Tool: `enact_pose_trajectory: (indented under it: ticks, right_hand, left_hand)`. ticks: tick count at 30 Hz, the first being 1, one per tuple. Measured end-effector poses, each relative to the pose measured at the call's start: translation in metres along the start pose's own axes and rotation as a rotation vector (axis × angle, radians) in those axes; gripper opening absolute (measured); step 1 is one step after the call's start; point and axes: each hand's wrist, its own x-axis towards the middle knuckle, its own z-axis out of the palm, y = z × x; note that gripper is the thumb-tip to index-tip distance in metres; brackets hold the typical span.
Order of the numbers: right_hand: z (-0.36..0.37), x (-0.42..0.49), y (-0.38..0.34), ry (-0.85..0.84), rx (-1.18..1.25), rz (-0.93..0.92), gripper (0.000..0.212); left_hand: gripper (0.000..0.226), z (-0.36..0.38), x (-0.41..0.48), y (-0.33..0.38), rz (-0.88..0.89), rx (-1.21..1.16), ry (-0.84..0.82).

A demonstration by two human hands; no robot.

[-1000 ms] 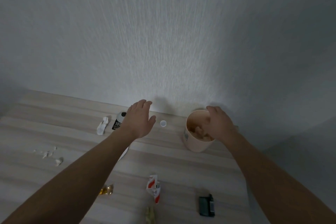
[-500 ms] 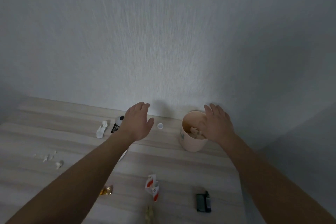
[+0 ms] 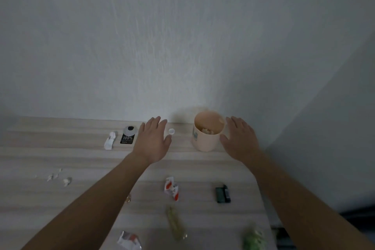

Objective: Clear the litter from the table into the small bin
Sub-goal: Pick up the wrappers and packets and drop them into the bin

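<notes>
A small peach bin (image 3: 205, 141) stands near the wall at the back right of the wooden table (image 3: 81, 201), with pale scraps inside. My right hand (image 3: 240, 139) hovers open just right of the bin, empty. My left hand (image 3: 152, 141) is open over the table, left of a white bottle cap (image 3: 171, 131). Litter lies about: a white crumpled tissue (image 3: 110, 140), a black "100%" packet (image 3: 127, 135), a red-and-white wrapper (image 3: 172, 187), a yellowish wrapper (image 3: 175, 222), small white crumbs (image 3: 60, 177).
A dark green lighter-like box (image 3: 222, 194) lies right of centre. Another red-white wrapper (image 3: 129, 240) and a green wad (image 3: 254, 238) sit at the near edge. A gold wrapper (image 3: 128, 198) peeks beside my left forearm. The wall runs along the back; the table's right edge drops off.
My right hand has come out of the bin and moved to its right side, open. The view has tilted down, showing more of the near table. My left hand stays almost still.
</notes>
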Motion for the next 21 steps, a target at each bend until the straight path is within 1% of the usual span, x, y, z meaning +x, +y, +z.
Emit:
enact_pose_trajectory:
  ticks: [2,4,10,15,21]
  right_hand:
    - [0.004,-0.017,0.001,0.001,-0.003,0.021,0.061]
    - [0.009,-0.034,0.003,-0.016,-0.004,0.054,0.061]
    - [0.026,-0.085,0.017,-0.097,-0.003,0.121,0.066]
    - [0.034,-0.123,0.035,-0.113,0.052,0.130,0.065]
    - [0.055,-0.174,0.068,-0.211,0.085,0.105,0.068]
  left_hand:
    - [0.061,0.005,-0.008,0.003,0.023,-0.031,-0.020]
    - [0.057,0.013,-0.018,0.006,0.038,-0.054,-0.044]
    - [0.058,0.027,-0.056,0.017,0.048,-0.052,-0.107]
    - [0.060,0.040,-0.091,0.025,0.000,-0.048,-0.147]
    - [0.059,0.059,-0.136,0.053,-0.089,-0.034,-0.212]
